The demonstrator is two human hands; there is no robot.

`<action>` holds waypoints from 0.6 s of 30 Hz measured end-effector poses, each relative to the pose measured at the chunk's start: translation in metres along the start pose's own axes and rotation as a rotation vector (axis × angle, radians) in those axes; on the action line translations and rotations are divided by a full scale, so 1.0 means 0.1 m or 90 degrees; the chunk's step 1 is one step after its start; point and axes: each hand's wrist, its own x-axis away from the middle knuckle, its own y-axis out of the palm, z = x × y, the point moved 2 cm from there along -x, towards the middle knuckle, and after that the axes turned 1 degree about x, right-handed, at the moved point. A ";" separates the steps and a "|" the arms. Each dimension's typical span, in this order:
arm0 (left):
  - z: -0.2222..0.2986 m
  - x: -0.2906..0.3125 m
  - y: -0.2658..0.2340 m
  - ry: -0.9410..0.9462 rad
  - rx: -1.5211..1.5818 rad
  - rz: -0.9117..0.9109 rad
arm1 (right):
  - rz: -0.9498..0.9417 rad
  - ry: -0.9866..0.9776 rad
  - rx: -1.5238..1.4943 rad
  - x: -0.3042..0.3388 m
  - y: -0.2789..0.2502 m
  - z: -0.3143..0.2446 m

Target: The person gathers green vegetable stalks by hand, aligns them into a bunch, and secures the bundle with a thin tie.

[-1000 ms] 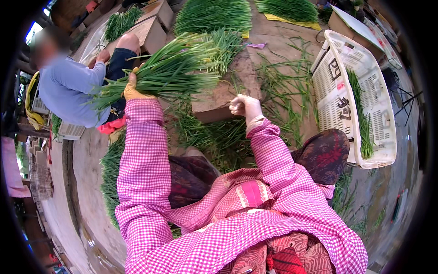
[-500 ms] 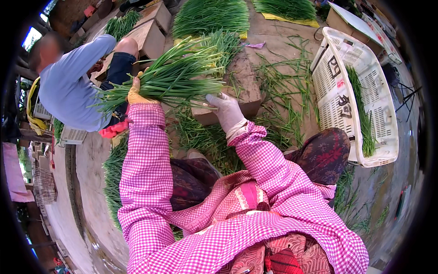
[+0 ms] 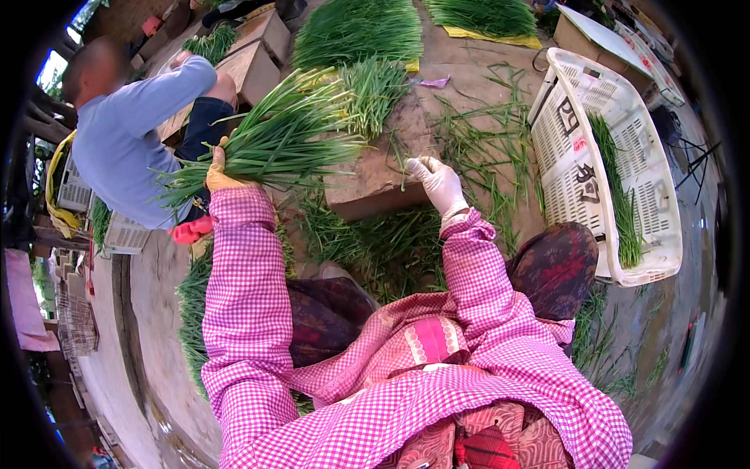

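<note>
A loose bunch of garlic chives [image 3: 293,141] fans out to the right from my left hand [image 3: 222,170], which wears a yellowish glove and is closed round its lower end. The pale stem ends point up and to the right. My right hand [image 3: 439,184], in a thin white glove, is held apart from the bunch, thumb and fingers pinched together. A thin green blade [image 3: 404,180] hangs at its fingertips. Between my hands and beyond them stands a low wooden block [image 3: 375,187] with a smaller pile of chives [image 3: 376,94] on its far end.
A white plastic crate [image 3: 574,148] with some chives inside stands at the right. Loose blades [image 3: 492,164] litter the floor. Large chive piles [image 3: 355,35] lie on yellow sheets at the back. A person in a light blue top [image 3: 137,148] sits at the left.
My right hand has moved away from the bunch to the right, its fingers now pinched. The left hand has shifted slightly left with the chives. The other person has raised a hand.
</note>
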 end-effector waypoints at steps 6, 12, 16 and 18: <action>-0.07 0.08 0.04 -0.015 0.003 -0.052 | -0.044 -0.089 -0.159 0.19 0.25 -0.74; -0.03 -0.03 -0.03 -0.026 0.010 -0.120 | 0.040 -0.028 -0.200 0.10 0.07 -0.46; -0.05 0.01 -0.01 -0.045 0.017 -0.143 | 0.052 0.032 -0.131 -0.16 -0.05 0.23; -0.07 0.01 -0.02 -0.040 0.000 -0.132 | -0.028 -0.006 -0.274 -0.07 -0.09 -0.16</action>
